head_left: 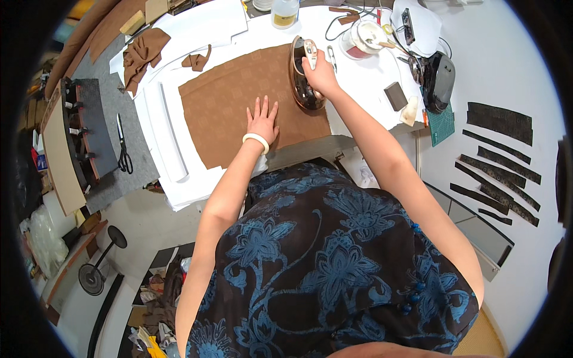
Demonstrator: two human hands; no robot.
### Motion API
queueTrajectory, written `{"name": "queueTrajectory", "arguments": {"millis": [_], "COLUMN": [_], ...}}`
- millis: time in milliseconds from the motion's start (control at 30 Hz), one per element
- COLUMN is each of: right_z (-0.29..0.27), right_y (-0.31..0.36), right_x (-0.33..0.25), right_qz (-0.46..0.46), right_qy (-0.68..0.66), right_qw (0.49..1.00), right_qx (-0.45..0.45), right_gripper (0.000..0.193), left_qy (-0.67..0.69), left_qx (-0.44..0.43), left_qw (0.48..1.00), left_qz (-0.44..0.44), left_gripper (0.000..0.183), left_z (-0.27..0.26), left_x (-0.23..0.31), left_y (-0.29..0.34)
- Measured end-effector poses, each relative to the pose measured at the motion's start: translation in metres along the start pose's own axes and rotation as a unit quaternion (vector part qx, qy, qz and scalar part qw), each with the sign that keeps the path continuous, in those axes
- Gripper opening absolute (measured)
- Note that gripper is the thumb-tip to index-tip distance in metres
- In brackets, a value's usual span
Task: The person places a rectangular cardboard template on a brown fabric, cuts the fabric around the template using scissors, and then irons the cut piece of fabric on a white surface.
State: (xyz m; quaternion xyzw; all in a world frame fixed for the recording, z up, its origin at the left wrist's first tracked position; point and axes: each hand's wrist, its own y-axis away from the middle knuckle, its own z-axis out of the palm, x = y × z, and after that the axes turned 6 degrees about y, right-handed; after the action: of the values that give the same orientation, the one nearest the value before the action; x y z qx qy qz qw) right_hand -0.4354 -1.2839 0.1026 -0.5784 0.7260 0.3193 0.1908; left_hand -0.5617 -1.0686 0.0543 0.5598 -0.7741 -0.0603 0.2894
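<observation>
My left hand [262, 126] lay open, palm down and fingers spread, on a wide piece of brown woven-looking fabric [227, 89] with a faint repeating pattern, which was spread out on a white-covered table [169, 196] in front of me. A smooth cream-white bangle [256, 141] circled that wrist. My right hand [320, 74] was closed around the pale handle of a glossy dark-brown iron [298, 77], which stood over the right-hand part of the fabric; from above I could not quite tell whether its sole pressed flat on the cloth or sat slightly off it. Beyond the fabric's far left corner were a small brown scrap with a narrow tail [196, 61] and a larger crumpled brown cloth [143, 53]. Along its left side ran a long white flat-sided strip [164, 128], and farther left a pair of black-handled scissors [123, 149] lay on a grey felt-like mat [137, 173]. Past my right hand stood a round white tub [362, 40], with a dark grey rectangular block [395, 95] nearer me and a glossy black rounded casing [439, 80] to the right of that.
</observation>
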Motion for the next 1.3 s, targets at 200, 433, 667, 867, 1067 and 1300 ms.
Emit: {"name": "queueTrajectory", "arguments": {"millis": [200,433,667,867,1067,1300], "right_z": [-0.014,-0.039,-0.053,-0.048,-0.058,-0.188], "right_y": [0.007,0.021,0.024,0.053,0.090,0.118], "right_x": [0.006,0.004,0.002,0.006,0.027,0.093], "right_qz": [-0.035,-0.010,-0.257,-0.389,-0.381,-0.149], "right_qy": [0.004,-0.002,0.213,0.273,0.266,0.073], "right_qw": [0.999,0.991,0.903,0.834,0.815,0.979], "right_qx": [0.031,-0.134,-0.272,-0.281,-0.346,-0.118], "right_gripper": [0.051,0.065,0.062,0.051,0.046,0.030], "left_qy": [0.013,0.025,0.047,0.062,0.063,0.060], "left_qx": [-0.022,0.011,0.069,0.088,0.128,0.137], "left_qw": [1.000,1.000,0.995,0.991,0.988,0.985], "left_qz": [-0.005,-0.013,-0.050,-0.081,-0.063,0.089], "left_gripper": [0.083,0.084,0.079,0.075,0.067,0.066], "left_z": [-0.005,-0.001,0.015,0.029,0.031,0.032], "left_x": [0.002,0.004,-0.020,-0.038,-0.033,0.024], "left_y": [-0.005,0.010,0.043,0.062,0.060,0.015]}}
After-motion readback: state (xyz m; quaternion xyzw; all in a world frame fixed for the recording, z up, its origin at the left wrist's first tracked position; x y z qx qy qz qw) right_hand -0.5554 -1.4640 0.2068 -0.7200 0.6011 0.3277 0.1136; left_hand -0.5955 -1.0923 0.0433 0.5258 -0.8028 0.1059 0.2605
